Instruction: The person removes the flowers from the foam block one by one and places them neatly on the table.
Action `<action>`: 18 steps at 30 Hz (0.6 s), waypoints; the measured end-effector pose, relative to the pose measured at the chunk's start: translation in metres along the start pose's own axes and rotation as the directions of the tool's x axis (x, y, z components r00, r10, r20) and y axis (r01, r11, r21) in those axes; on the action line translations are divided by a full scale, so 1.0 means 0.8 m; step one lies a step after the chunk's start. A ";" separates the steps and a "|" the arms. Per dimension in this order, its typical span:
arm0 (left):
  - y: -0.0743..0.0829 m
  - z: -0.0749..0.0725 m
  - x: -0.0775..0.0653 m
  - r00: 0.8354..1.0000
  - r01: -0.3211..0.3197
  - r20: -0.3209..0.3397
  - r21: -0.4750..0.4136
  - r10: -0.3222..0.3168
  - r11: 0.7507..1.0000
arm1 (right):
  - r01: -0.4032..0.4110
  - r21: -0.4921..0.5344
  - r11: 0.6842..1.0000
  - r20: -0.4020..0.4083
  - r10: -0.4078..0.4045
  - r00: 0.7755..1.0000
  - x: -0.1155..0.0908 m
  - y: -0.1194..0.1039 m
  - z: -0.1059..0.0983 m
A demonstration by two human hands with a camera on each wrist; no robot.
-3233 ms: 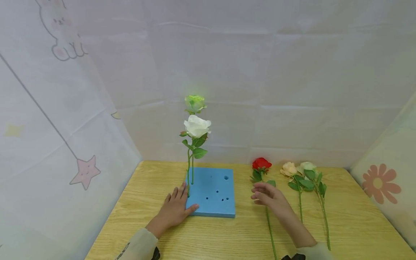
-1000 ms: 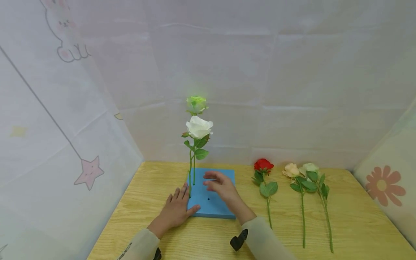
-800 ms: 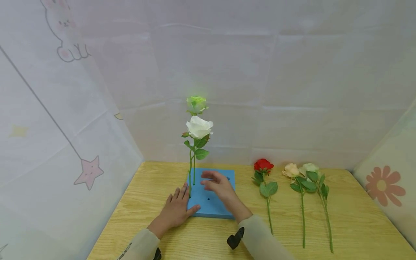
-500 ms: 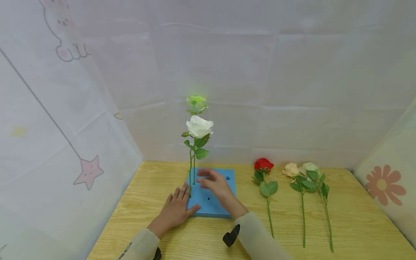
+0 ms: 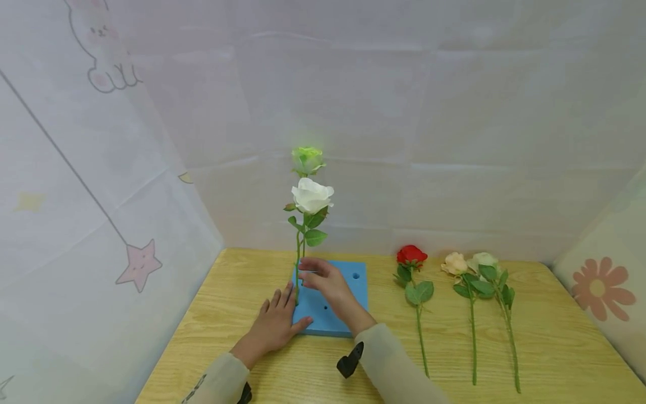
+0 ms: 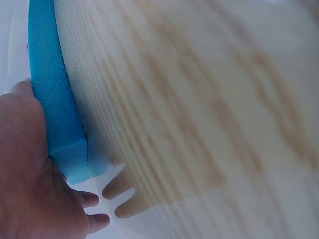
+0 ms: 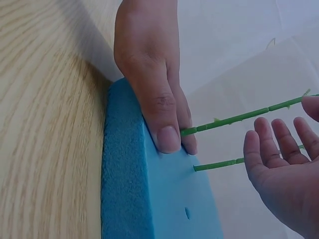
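Observation:
Two artificial roses stand upright in holes of a blue foam block (image 5: 335, 325): a white rose (image 5: 312, 195) in front and a pale green rose (image 5: 308, 160) behind it. My left hand (image 5: 272, 325) rests on the block's left edge, fingers spread and thumb on its top. Over the block my right hand (image 5: 328, 286) reaches toward the stems with loosely bent fingers. In the right wrist view, the right fingers (image 7: 285, 142) lie beside the green stems (image 7: 244, 116) without closing round them; whether they touch cannot be told. The left wrist view shows the left hand against the block's side.
To the right on the wooden table (image 5: 388, 359) lie a red rose (image 5: 411, 255), a peach rose (image 5: 455, 263) and a cream rose (image 5: 483, 261), stems toward me. Further holes, such as one hole (image 5: 355, 275), show in the block. Printed cloth walls (image 5: 484, 112) enclose the table.
My right hand has moved left from beside the red rose, across the block to the standing stems. My left hand has stayed on the block's edge, and both standing roses remain in their holes.

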State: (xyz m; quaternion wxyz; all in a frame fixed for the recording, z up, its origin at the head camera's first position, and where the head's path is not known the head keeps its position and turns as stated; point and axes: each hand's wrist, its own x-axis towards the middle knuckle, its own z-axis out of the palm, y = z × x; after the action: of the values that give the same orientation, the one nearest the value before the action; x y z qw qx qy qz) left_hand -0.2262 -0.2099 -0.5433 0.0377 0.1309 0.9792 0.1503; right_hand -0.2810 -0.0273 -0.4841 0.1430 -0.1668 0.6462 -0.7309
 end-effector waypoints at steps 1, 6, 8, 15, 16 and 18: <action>0.000 0.000 0.000 1.000 0.000 -0.001 0.000 0.000 1.000 | 0.001 0.002 1.000 0.000 -0.001 1.000 0.001 0.001 0.001; 0.000 0.000 0.000 1.000 -0.002 -0.004 0.000 0.002 1.000 | 0.008 0.017 1.000 0.011 -0.008 1.000 0.003 0.003 0.008; 0.001 0.000 0.000 1.000 -0.002 -0.006 -0.009 0.002 1.000 | 0.007 0.042 0.999 0.021 -0.008 1.000 0.003 0.004 0.010; 0.000 0.002 0.000 1.000 -0.008 -0.006 -0.013 0.008 1.000 | 0.003 0.100 0.995 0.042 -0.007 0.999 0.002 0.005 0.018; 0.000 0.002 0.000 1.000 -0.005 -0.004 -0.012 0.005 1.000 | 0.005 0.105 0.994 0.042 -0.009 0.999 0.003 0.006 0.019; 0.000 0.001 0.001 1.000 0.003 0.002 -0.011 -0.003 1.000 | 0.004 0.112 0.994 0.042 -0.009 0.999 0.004 0.007 0.021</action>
State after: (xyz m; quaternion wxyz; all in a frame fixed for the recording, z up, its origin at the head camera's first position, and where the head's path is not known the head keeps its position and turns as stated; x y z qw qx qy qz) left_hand -0.2265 -0.2093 -0.5442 0.0395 0.1296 0.9785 0.1556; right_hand -0.2765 -0.0446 -0.4876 0.1633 -0.1760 0.6004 -0.7628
